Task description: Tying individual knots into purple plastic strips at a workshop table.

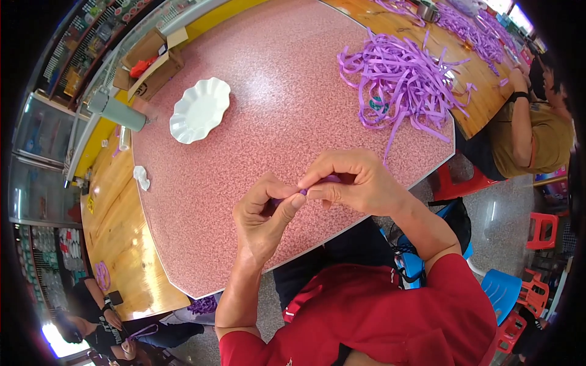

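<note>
Over the near part of the pink speckled table [256, 146], my two hands meet fingertip to fingertip. Between them is a small piece of purple ribbon [303, 192], mostly hidden by the fingers. My left hand [259, 216] pinches it between thumb and curled forefinger. From the other side, my right hand [363, 183] grips it with thumb and forefinger, and more purple shows inside its curled fingers. Toward the far right lies a loose tangled heap of purple ribbons [406, 82]. A white scalloped plate [200, 111] sits at the far left of the table.
An opened cardboard box [152, 67], a pale green bottle [119, 111] and crumpled white tissue [141, 177] are at left. Seated people [528, 128] [91, 323] work at right and lower left. Red stools [542, 230] and a blue chair [500, 294] stand right.
</note>
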A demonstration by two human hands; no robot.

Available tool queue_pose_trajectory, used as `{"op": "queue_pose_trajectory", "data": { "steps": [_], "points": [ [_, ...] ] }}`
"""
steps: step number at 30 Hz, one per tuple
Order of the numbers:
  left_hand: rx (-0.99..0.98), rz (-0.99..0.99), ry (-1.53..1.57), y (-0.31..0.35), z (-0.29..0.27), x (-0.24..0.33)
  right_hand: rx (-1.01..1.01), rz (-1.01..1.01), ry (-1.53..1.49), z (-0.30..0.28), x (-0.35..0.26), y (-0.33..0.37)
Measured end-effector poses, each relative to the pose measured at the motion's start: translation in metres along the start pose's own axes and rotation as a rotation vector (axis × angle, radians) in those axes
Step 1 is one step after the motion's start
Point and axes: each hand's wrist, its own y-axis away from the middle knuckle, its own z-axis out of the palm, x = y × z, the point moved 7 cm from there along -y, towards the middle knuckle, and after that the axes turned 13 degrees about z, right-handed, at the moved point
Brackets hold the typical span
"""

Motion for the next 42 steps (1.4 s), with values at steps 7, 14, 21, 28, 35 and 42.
{"op": "queue_pose_trajectory", "data": {
  "steps": [7,14,21,28,35,42],
  "points": [
    [-0.041,0.027,-0.059,-0.003,0.001,0.007,-0.001,0.006,-0.101,-0.003,-0.001,0.004],
    [-0.066,0.057,-0.021,-0.004,0.005,0.007,0.011,-0.302,0.275,-0.003,-0.026,0.007],
    [0.03,0.091,0.022,-0.002,0.002,-0.008,0.079,-0.114,-0.039,0.0,0.008,-0.002],
    [0.006,0.099,0.041,-0.002,-0.006,-0.009,0.121,-0.022,0.0,-0.006,0.009,0.003],
    [-0.06,0.058,-0.04,0.001,0.001,-0.004,0.136,-0.098,0.168,-0.004,-0.004,0.005],
    [0.071,0.012,-0.408,0.014,-0.098,-0.003,0.289,-0.27,0.488,-0.042,-0.015,0.013]
  ]
}}
